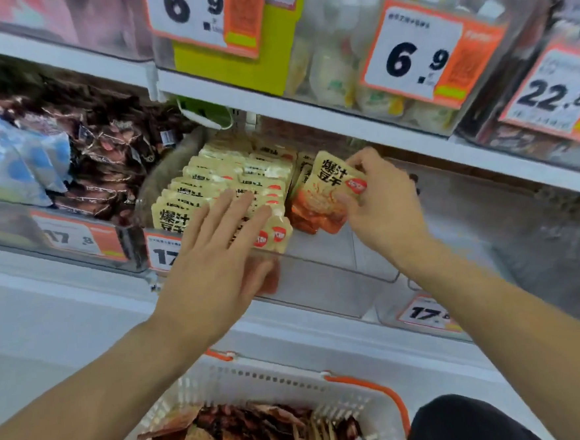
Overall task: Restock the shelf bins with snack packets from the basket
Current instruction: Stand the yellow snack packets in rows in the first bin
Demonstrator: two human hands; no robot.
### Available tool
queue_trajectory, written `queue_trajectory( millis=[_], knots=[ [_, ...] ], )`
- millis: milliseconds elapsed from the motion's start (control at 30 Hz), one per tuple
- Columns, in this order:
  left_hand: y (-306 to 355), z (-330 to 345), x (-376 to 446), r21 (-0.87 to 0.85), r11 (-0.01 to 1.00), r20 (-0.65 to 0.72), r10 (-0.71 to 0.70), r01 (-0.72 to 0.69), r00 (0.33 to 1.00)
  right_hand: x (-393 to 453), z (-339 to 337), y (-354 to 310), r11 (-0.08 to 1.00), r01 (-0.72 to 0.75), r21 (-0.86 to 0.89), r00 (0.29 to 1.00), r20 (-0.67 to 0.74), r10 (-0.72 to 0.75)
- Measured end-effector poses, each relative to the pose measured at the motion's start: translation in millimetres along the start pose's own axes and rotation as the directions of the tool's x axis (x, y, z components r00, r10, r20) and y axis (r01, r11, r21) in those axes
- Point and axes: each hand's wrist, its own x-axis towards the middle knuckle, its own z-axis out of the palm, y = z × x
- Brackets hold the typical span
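A clear shelf bin (323,269) on the middle shelf holds rows of beige-and-orange snack packets (223,176). My left hand (212,256) lies flat with straight fingers pressing on the front packets of the left rows. My right hand (380,206) pinches one beige-and-orange packet (328,196) upright at the right end of the rows, above a few lying packets. A white basket (269,379) with orange handles sits at the bottom, holding several brown and orange packets (235,436).
Dark brown packets (105,153) and pale blue packets (13,160) fill the bin to the left. Upper-shelf bins hold pale packets (333,69) behind price tags (411,63). The bin to the right (488,226) looks bare. A dark-clothed knee (467,424) shows bottom right.
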Motion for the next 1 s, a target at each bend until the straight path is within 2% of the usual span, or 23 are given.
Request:
queue_trajectory(
  millis=[67, 133, 200, 300, 367, 467, 767, 1000],
  knots=[
    [-4.0, 2.8, 3.6, 0.033, 0.999, 0.028, -0.019, 0.018, 0.999, 22.8, 29.8, 9.9, 0.992, -0.104, -0.068, 0.991, 0.078, 0.109],
    [-7.0, 5.5, 8.0, 0.044, 0.999, 0.050, -0.023, 0.021, 0.998, 40.4, 53.0, 14.9, 0.969, -0.246, -0.009, 0.962, 0.123, 0.245],
    [-9.7, 10.0, 8.8, 0.043, 0.999, 0.059, -0.012, 0.009, 0.998, 54.1, 71.7, 18.7, 0.956, -0.294, 0.014, 0.950, 0.111, 0.290],
    [-13.7, 14.0, 8.6, 0.030, 1.000, 0.066, -0.002, 0.000, 0.998, 67.6, 91.0, 24.3, 0.951, -0.286, -0.115, 0.953, 0.068, 0.294],
    [-15.7, 14.4, 10.0, 0.019, 1.000, 0.069, 0.004, -0.006, 0.998, 72.0, 99.6, 26.3, 0.938, -0.306, -0.164, 0.940, 0.106, 0.326],
    [-16.3, 15.8, 10.5, 0.014, 1.000, 0.058, 0.002, -0.003, 0.998, 74.1, 106.4, 24.9, 0.941, -0.304, -0.152, 0.933, 0.152, 0.326],
    [-17.0, 19.4, 11.5, 0.012, 1.000, 0.036, 0.007, -0.007, 0.999, 79.5, 115.0, 31.7, 0.948, -0.232, -0.217, 0.967, 0.057, 0.249],
    [-18.0, 19.2, 11.7, 0.001, 1.000, 0.043, 0.011, -0.011, 0.999, 78.7, 109.6, 37.4, 0.958, -0.250, -0.139, 0.957, 0.112, 0.266]
  ],
)
